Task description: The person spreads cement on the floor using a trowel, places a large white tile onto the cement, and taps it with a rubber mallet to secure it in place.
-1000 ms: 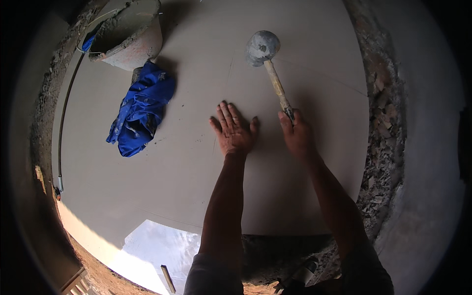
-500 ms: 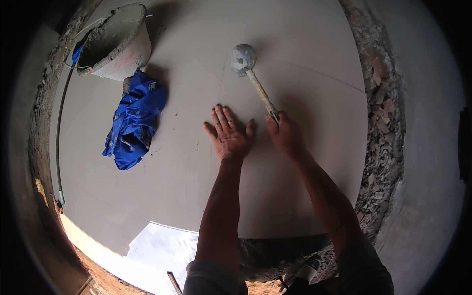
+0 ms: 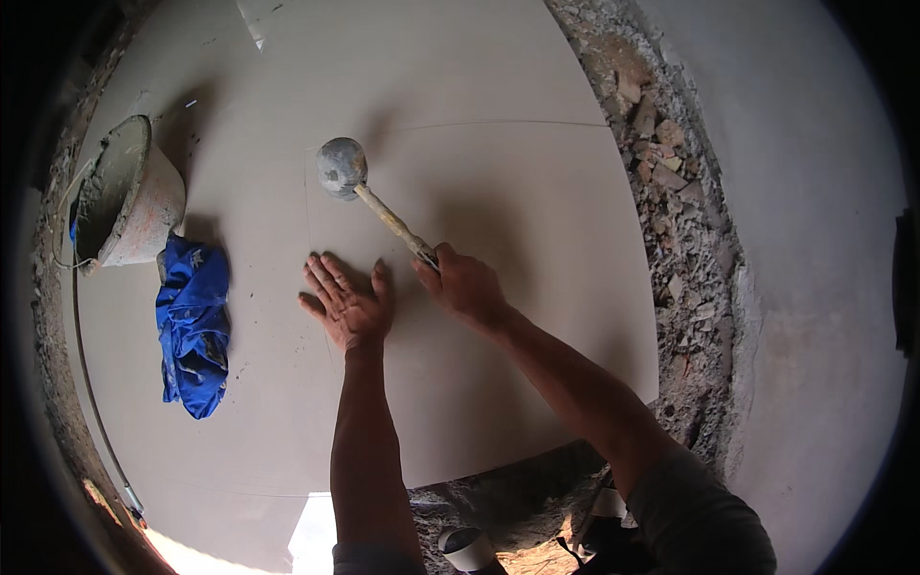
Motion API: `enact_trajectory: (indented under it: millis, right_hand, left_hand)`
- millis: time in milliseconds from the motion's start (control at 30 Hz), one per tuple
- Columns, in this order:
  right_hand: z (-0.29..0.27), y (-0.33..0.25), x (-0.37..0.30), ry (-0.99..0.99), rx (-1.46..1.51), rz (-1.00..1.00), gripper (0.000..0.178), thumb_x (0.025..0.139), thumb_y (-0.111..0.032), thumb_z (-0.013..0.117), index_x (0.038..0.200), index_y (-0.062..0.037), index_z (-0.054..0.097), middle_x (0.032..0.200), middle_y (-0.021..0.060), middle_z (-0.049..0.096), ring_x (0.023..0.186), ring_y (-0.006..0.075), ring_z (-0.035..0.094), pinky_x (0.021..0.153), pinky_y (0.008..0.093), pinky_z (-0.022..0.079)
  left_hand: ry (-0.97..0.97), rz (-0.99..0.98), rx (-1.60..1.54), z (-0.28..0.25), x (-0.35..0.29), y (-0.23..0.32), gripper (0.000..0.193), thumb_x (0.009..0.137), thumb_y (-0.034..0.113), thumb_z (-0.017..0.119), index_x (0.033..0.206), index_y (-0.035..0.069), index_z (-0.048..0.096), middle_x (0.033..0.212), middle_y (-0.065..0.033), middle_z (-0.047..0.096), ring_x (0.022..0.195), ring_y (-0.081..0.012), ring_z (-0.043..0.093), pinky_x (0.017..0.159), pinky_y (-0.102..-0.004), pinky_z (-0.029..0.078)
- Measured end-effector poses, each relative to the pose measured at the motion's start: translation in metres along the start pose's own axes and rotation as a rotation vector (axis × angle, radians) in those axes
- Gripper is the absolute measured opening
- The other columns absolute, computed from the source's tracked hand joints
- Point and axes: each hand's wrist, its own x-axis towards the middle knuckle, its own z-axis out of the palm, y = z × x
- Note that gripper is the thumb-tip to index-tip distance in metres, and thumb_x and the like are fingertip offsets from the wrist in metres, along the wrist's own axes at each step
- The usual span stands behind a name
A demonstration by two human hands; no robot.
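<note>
A smooth, pale grey floor fills most of the view, crossed by a few thin straight lines. Along its right side runs a strip of rubble, broken stone and loose crumbs, and beyond that rises a plain grey wall. A narrower rough border follows the left side, with a thin dark rod or hose lying near it. At the bottom, the floor ends at a darker, rough patch of ground, and bright light falls at the lower left.

The left hand lies palm down on the floor, arm nearly straight, its fingers spread apart and holding nothing. The right hand reaches in from the lower right, its grip clamped around the end of the handle of a mallet. The mallet slants up and leftward, so its rounded grey head is above and beyond the left hand's fingertips; whether the head touches the floor, I cannot tell.

In count: two hands, one mallet, one mud-caked bucket with a wire handle at the left, and one crumpled, stained blue cloth just below the bucket.
</note>
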Motion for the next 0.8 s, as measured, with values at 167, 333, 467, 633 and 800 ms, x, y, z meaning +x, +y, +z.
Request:
enact_trajectory:
  millis: [167,333,467,633,800]
  right_hand:
    - [-0.040,0.016,-0.034,-0.165,0.019,0.227,0.038,0.096,-0.039,0.053,0.086,-0.0031,0.050,0.067,0.0161,0.064,0.064,0.0371,0.065,0.060,0.0480,0.052]
    - [-0.097,0.032,-0.077,-0.079,0.248,0.328,0.036,0.096,-0.037,0.054,0.089,-0.0027,0.049,0.072,0.0163,0.065,0.072,0.0369,0.066,0.066,0.0470,0.052]
    - [-0.113,0.062,-0.080,0.223,0.280,0.323,0.035,0.096,-0.035,0.056,0.099,-0.0006,0.050,0.071,0.0171,0.064,0.067,0.0388,0.065,0.061,0.0486,0.051]
    - [-0.107,0.112,-0.071,0.182,0.047,0.574,0.035,0.095,-0.036,0.056,0.099,-0.0013,0.048,0.066,0.0181,0.063,0.064,0.0392,0.065,0.059,0.0475,0.052]
    - [-0.105,0.130,-0.073,0.279,0.064,0.614,0.035,0.095,-0.036,0.055,0.096,-0.0018,0.047,0.066,0.0186,0.064,0.064,0.0387,0.065,0.060,0.0475,0.053]
  left_hand:
    - [0.069,0.020,0.028,0.011,0.004,-0.007,0.092,0.092,0.065,0.032,0.151,-0.002,0.009,0.160,-0.0169,0.008,0.149,-0.0292,0.002,0.116,-0.0576,0.002]
    - [0.052,0.197,0.189,0.000,-0.005,0.043,0.088,0.092,0.065,0.031,0.153,0.005,0.012,0.160,-0.0159,0.006,0.149,-0.0291,0.002,0.116,-0.0572,0.001]
    - [-0.189,0.660,0.282,0.009,-0.021,0.135,0.080,0.092,0.064,0.036,0.154,0.018,0.014,0.162,-0.0068,0.006,0.149,-0.0251,0.003,0.118,-0.0534,0.003]
    - [-0.218,0.598,0.252,-0.002,-0.020,0.150,0.081,0.091,0.067,0.036,0.154,0.022,0.013,0.162,-0.0058,0.006,0.149,-0.0243,0.002,0.119,-0.0518,0.002]
    - [-0.282,0.552,0.247,-0.013,-0.020,0.157,0.082,0.090,0.068,0.037,0.154,0.024,0.013,0.162,-0.0056,0.006,0.149,-0.0248,0.002,0.119,-0.0515,0.001]
